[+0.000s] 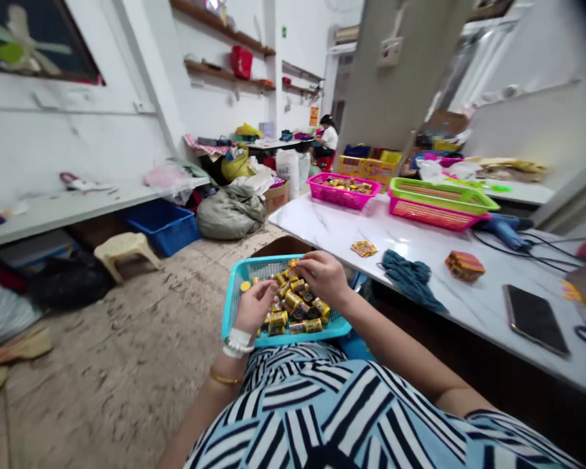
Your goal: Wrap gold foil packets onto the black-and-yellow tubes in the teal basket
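Note:
A light-blue plastic basket (pixel 228 306) rests on my lap, filled with many small yellow cylinders (pixel 277 322), some showing black round ends. Over its left part is my left hand (pixel 254 305), thumb and fingers pinched together; what they hold, if anything, is too small to make out. My right hand (pixel 323 275) reaches over the far right side, its fingertips closed at a small yellow piece (pixel 293 264) that looks like one of the cylinders. White and gold bracelets circle my left wrist.
On the marble-patterned table (pixel 332 225) to my right are a pink basket (pixel 344 192), stacked green and pink baskets (pixel 434 207), yellow labels (pixel 364 248), a dark teal cloth (pixel 410 279), a phone (pixel 536 319) and a blue heat gun (pixel 505 229). A stool (pixel 127 251) stands left.

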`<state>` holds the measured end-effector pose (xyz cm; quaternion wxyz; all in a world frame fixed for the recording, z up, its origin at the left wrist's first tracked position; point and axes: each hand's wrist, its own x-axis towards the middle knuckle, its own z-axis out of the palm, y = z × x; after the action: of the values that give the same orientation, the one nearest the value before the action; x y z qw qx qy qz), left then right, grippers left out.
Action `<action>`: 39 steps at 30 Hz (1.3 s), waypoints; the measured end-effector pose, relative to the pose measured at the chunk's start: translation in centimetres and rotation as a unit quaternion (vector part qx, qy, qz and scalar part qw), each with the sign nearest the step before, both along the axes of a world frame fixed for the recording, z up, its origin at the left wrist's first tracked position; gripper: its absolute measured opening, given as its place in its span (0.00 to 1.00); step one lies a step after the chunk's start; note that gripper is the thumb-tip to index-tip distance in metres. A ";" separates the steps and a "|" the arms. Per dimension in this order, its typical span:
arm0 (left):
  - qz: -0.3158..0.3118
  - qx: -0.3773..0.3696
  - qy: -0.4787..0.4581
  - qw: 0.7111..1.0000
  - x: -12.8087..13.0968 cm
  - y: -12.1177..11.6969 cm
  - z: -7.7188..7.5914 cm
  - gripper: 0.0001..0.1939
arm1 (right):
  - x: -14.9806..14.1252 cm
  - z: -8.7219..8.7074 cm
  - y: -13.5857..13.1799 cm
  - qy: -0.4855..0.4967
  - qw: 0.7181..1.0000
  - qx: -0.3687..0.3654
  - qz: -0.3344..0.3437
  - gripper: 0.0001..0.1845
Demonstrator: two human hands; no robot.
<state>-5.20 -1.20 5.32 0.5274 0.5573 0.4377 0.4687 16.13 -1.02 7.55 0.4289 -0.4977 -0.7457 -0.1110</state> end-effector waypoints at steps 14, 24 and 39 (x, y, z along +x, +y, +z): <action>0.030 -0.017 -0.059 0.998 -0.6 0.7 -2.3 0.13 | -6.5 -4.3 0.3 0.430 0.786 -0.426 0.128 0.24; 0.113 0.070 -0.043 0.990 -1.2 -0.9 0.1 0.15 | -7.5 -4.0 -0.6 0.417 0.840 -0.338 0.074 0.27; 0.134 0.159 0.091 0.974 -1.0 -0.5 -1.1 0.07 | -7.7 -4.7 -1.4 0.305 0.905 -0.283 0.092 0.20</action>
<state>-6.24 -1.72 4.26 0.3222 0.6103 0.4743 0.5465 8.42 -2.44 2.86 0.4847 -0.5371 -0.6210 0.3015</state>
